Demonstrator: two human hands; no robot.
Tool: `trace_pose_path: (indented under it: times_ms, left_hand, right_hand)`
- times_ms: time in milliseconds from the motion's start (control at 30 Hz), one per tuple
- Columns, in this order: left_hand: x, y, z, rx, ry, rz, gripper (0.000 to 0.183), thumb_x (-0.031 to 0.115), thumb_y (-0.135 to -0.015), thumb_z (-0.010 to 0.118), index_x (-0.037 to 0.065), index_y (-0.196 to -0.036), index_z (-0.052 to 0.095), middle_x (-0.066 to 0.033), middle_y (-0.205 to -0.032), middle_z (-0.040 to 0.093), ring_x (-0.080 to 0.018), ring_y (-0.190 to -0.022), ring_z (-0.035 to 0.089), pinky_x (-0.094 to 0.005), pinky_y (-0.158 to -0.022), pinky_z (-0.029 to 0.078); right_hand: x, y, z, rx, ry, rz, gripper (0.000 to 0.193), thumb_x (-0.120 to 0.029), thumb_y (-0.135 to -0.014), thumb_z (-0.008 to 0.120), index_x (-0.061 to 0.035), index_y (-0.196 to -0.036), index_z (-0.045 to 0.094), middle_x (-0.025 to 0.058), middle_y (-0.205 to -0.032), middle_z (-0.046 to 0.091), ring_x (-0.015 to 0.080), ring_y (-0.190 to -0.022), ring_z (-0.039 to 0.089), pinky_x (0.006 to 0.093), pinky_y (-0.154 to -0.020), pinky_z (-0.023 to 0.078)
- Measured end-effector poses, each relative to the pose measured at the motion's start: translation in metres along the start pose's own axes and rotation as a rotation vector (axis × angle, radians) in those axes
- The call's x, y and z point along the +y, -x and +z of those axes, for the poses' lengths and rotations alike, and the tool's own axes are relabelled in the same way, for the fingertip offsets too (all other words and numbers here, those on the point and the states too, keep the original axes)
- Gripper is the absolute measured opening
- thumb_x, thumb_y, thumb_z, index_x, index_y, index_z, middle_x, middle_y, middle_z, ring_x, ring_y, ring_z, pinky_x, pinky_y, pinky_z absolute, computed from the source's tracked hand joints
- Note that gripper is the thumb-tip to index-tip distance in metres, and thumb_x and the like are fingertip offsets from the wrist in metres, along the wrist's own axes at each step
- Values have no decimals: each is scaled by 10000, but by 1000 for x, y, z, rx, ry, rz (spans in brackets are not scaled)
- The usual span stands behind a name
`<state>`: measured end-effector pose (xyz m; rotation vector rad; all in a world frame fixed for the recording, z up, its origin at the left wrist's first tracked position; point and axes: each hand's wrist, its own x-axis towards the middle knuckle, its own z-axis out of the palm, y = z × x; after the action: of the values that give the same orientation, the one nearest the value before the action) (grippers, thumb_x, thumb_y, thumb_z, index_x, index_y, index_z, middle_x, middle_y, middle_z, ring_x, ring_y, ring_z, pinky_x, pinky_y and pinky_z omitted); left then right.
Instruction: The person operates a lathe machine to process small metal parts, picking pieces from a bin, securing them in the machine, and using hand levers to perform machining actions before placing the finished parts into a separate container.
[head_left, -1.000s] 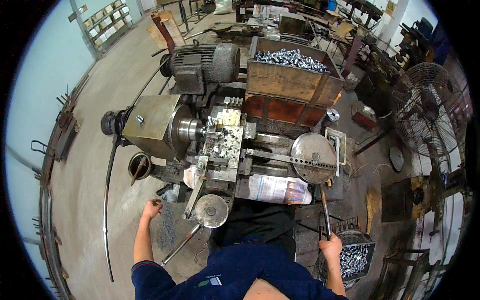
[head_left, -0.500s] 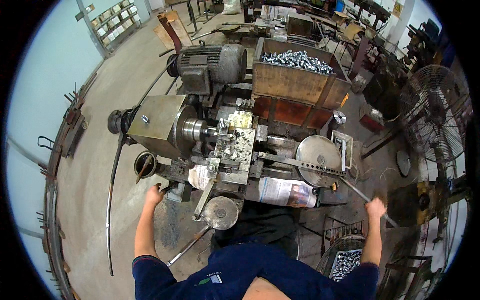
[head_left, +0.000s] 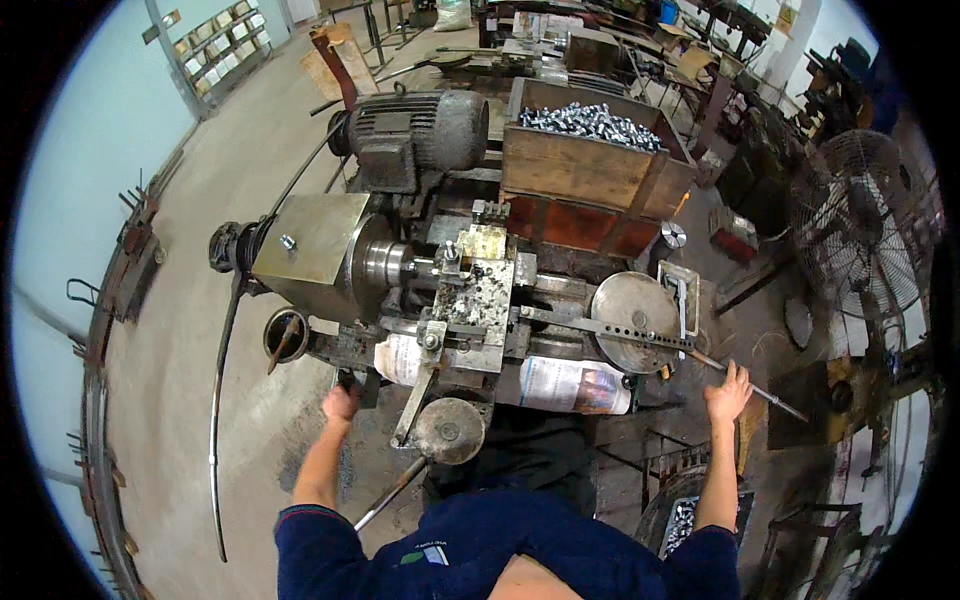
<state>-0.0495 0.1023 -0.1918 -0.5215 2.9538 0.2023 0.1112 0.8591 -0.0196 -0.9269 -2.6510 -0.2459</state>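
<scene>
My left hand (head_left: 341, 402) is closed beside the lathe's lower left end, at a small dark thing I cannot make out. My right hand (head_left: 728, 394) lies across a long metal lever rod (head_left: 778, 403), its fingers stretched out over the rod. That rod runs from a perforated bar (head_left: 610, 328) above a large round plate (head_left: 637, 312). Between my arms stands the lathe, with a shiny spindle chuck (head_left: 388, 263) and a chip-covered cross slide (head_left: 478, 300). A second lever (head_left: 392, 494) reaches from a smaller round plate (head_left: 449, 431) toward my left arm.
A wooden box (head_left: 580, 170) behind the lathe holds many shiny metal parts. One small fitting (head_left: 288, 242) rests on the headstock cover (head_left: 312, 235). An oily pot with a brush (head_left: 286, 335) stands at left. Beyond are a motor (head_left: 420, 130) and, right, a large fan (head_left: 860, 225).
My left hand has moved right and slightly nearer. My right hand has shifted left and farther away, its fist loosened into stretched fingers. The lever rod's free end has swung away from me.
</scene>
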Motion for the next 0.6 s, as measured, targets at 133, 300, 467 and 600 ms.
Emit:
trace_pose_path:
  times_ms: [133,300,467,600]
  left_hand:
    - [-6,-13,-39,-94,-138,309,381,417,-797,536,50,-893,575,-174,-859,636,-360,-799,616,-460,-695,485]
    - [-6,-3,-41,-93,-87,207,399,413,-778,566,52,-948,575,-174,-884,637,-338,-840,614,-436,-722,489]
    - [-41,-7,-63,-403,83,254,428,358,-742,620,48,-1037,590,-187,-912,636,-341,-854,607,-410,-744,479]
    - [-49,-7,-172,-149,454,194,370,247,-767,609,64,-1088,595,-170,-847,644,-294,-814,625,-368,-709,480]
  right_hand:
    - [-21,-14,-39,33,-123,-74,613,-179,-541,615,-45,-1135,542,188,-1228,471,333,-1155,417,456,-999,285]
    - [-108,-43,-99,64,-536,-375,468,-148,-546,618,-15,-995,615,189,-1070,570,347,-1041,500,399,-917,387]
    - [-280,-34,-175,-11,-875,-945,467,-168,-516,641,-26,-960,616,165,-977,598,333,-982,532,415,-877,419]
    - [-399,-13,-199,178,-1013,-1326,340,-131,-505,621,-13,-822,589,127,-890,557,317,-970,501,409,-854,407]
